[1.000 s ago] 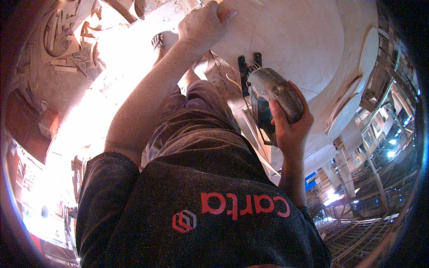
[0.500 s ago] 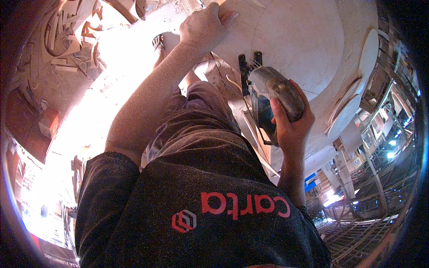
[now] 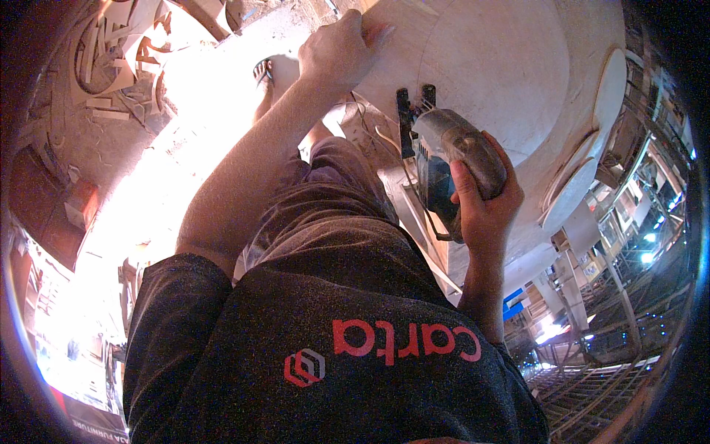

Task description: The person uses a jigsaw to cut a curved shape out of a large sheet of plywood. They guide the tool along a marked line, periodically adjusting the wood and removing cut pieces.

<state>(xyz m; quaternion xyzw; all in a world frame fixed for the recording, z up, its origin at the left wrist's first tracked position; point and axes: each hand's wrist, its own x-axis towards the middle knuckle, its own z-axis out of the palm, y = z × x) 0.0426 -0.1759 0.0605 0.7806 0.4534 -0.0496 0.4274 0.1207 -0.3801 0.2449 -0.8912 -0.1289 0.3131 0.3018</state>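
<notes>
My right hand [image 3: 484, 211] grips the handle of a dusty blue and grey jigsaw [image 3: 444, 144]. The saw's black base plate rests on the near edge of a large pale wooden board [image 3: 510, 66] with a curved line drawn on it. My left hand [image 3: 340, 48] sits at the board's left edge, arm stretched out, fingers curled over the edge and holding it down. My legs in brownish shorts and one sandalled foot [image 3: 270, 74] show below the board.
Curved wood offcuts [image 3: 118, 52] lie piled on the dusty floor at the upper left. Rounded cut panels [image 3: 592, 155] lean at the board's right side. Metal racks and shelving [image 3: 606, 355] fill the lower right. Bright sunlight washes out the floor on the left.
</notes>
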